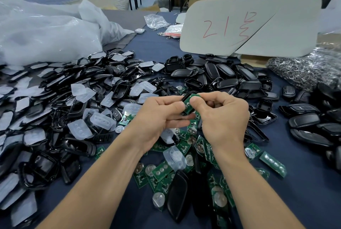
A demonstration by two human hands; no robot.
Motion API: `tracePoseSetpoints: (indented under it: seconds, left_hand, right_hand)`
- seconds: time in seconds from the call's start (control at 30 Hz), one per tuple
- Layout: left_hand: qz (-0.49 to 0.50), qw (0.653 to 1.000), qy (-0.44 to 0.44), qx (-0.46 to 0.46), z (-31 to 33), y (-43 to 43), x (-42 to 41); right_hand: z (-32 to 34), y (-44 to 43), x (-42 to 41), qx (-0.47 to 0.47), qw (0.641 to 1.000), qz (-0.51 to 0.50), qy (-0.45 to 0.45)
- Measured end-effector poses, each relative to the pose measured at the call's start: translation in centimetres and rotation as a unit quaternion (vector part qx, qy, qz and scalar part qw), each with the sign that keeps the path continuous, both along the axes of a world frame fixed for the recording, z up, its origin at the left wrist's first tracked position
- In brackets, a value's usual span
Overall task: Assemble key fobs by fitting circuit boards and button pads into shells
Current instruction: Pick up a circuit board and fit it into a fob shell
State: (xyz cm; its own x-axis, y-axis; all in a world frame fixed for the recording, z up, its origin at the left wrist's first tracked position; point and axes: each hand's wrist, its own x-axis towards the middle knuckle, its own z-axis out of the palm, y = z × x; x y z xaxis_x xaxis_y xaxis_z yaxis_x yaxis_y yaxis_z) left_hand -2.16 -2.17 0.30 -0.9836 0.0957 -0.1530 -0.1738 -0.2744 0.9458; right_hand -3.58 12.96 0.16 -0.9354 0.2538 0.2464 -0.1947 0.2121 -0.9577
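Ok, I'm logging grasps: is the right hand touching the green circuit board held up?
Touching. The head view shows the right hand with its thumb tip pressed onto the green circuit board, no gap.

On the tabletop [304, 201], shells [55, 99] and button pads [81, 90] heap at left, more shells at right, boards [162, 170] in front between them. Rings [304, 70] lie far right; a bag [46, 35] and a sign [258, 26] stand behind.

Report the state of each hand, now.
Left hand: closed, pinching the small green rectangular circuit board at its left edge.
Right hand: closed, holding the same board, thumb pressed on its face.
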Motion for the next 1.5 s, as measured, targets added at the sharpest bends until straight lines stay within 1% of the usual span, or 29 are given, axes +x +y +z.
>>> tracePoseSetpoints:
  seconds: [0.13, 0.27, 0.43, 0.57, 0.63, 0.73, 0.8, 0.97, 1.17, 1.23, 1.3, 1.37, 1.43, 1.5]
  left_hand:
    - [0.021, 0.998, 0.029, -0.047, -0.4, 0.3, 0.2]
    - [0.044, 0.997, 0.028, -0.053, -0.6, 0.6, 0.2]
    - [0.073, 0.995, 0.034, -0.059, -0.5, 0.9, 0.2]
    - [0.097, 0.992, 0.045, -0.071, -0.4, 1.4, 0.4]
    - [0.109, 0.990, 0.051, -0.076, -0.3, 1.5, 0.4]
    - [0.120, 0.986, 0.059, -0.105, -0.3, 1.4, 0.3]
    - [0.116, 0.984, 0.060, -0.118, -0.3, 1.3, 0.3]
    - [0.080, 0.988, 0.050, -0.119, 0.1, 1.2, 0.6]
    - [0.094, 0.989, 0.046, -0.105, 0.3, 1.1, 0.7]
    - [0.103, 0.988, 0.050, -0.102, 0.3, 1.1, 0.7]
    - [0.108, 0.988, 0.049, -0.101, 0.4, 1.0, 0.8]
    - [0.106, 0.987, 0.053, -0.112, 0.3, 0.9, 0.7]
    - [0.106, 0.978, 0.074, -0.166, 0.0, 0.8, 0.5]
    - [0.098, 0.953, 0.110, -0.265, -0.2, 0.6, 0.4]
  right_hand:
    - [0.0, -0.1, 0.2, 0.064, 0.998, -0.007, 0.020]
    - [-0.2, -0.1, 0.2, 0.130, 0.991, -0.013, 0.042]
    - [0.2, -0.5, 0.6, 0.189, 0.976, -0.028, 0.102]
    - [0.2, -0.5, 0.6, 0.184, 0.977, -0.035, 0.102]
    - [0.1, -0.5, 0.4, 0.169, 0.982, -0.031, 0.085]
    - [-0.2, -0.4, 0.2, 0.121, 0.992, -0.026, 0.038]
    - [-0.5, -0.3, 0.1, 0.121, 0.992, -0.031, 0.031]
    - [-0.3, -0.3, 0.4, 0.167, 0.981, -0.037, 0.093]
    - [-0.4, -0.5, 0.5, 0.197, 0.967, -0.054, 0.153]
    - [-0.5, -0.4, 0.4, 0.193, 0.971, -0.048, 0.136]
    - [-0.5, -0.4, 0.3, 0.150, 0.986, 0.008, 0.075]
    - [-0.8, -0.3, 0.1, 0.108, 0.991, 0.078, 0.031]
    - [-1.0, -0.1, -0.3, 0.079, 0.992, 0.095, 0.006]
    - [-1.1, 0.2, -0.6, 0.062, 0.993, 0.100, -0.016]
